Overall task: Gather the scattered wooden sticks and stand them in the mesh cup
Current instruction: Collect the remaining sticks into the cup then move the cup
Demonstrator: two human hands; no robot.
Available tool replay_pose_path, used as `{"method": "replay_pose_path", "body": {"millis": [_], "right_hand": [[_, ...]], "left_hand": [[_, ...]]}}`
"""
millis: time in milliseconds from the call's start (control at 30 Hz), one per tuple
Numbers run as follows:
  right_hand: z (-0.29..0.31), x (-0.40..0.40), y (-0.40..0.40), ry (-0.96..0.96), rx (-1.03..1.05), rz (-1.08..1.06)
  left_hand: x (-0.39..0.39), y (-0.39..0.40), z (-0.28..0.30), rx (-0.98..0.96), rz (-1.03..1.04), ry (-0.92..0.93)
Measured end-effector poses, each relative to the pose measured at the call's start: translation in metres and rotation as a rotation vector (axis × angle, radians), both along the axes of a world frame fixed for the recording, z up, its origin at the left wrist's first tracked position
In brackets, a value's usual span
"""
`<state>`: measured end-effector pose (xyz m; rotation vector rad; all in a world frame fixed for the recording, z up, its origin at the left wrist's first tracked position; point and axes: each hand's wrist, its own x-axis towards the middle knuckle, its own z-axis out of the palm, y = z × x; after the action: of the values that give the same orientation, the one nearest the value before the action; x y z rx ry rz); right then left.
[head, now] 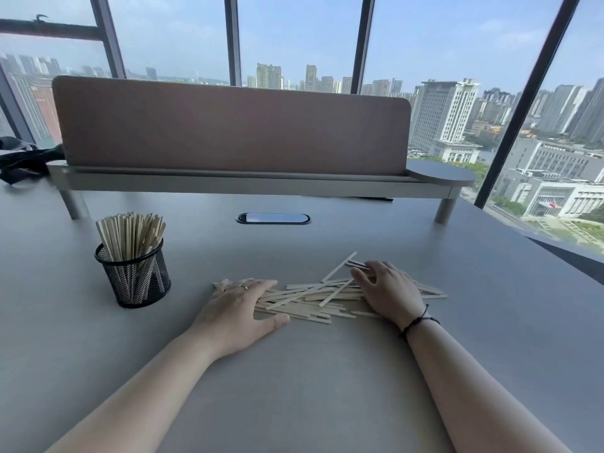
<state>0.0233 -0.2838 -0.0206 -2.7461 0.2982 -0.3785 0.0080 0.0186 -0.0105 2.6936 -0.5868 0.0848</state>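
Observation:
A loose pile of pale wooden sticks (313, 294) lies flat on the grey table in the middle of the head view. My left hand (238, 305), with a ring on one finger, rests flat on the pile's left end, fingers spread. My right hand (389, 291), a dark cord at its wrist, lies on the pile's right end with fingers apart, covering some sticks. Neither hand has lifted a stick. A black mesh cup (134, 276) stands upright to the left, apart from both hands, with several sticks (130, 235) standing in it.
A raised grey shelf (255, 184) with a brown divider panel (228, 125) runs across the back of the table. An oval cable port (273, 218) sits in the tabletop below it. A dark cloth (23, 161) lies at the far left. Windows stand behind.

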Motion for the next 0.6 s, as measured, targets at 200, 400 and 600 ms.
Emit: {"method": "replay_pose_path", "body": {"millis": [200,400,600], "right_hand": [[0.001,-0.007,0.025,-0.049,0.074,0.200],[0.000,-0.013,0.051,-0.146,0.131,0.346],[-0.002,-0.011,0.081,-0.167,0.123,0.496]], "left_hand": [[0.003,0.002,-0.003,0.019,-0.017,0.031],[0.007,0.003,-0.007,0.044,-0.058,0.039],[0.009,0.001,-0.010,0.016,-0.088,-0.036]]}}
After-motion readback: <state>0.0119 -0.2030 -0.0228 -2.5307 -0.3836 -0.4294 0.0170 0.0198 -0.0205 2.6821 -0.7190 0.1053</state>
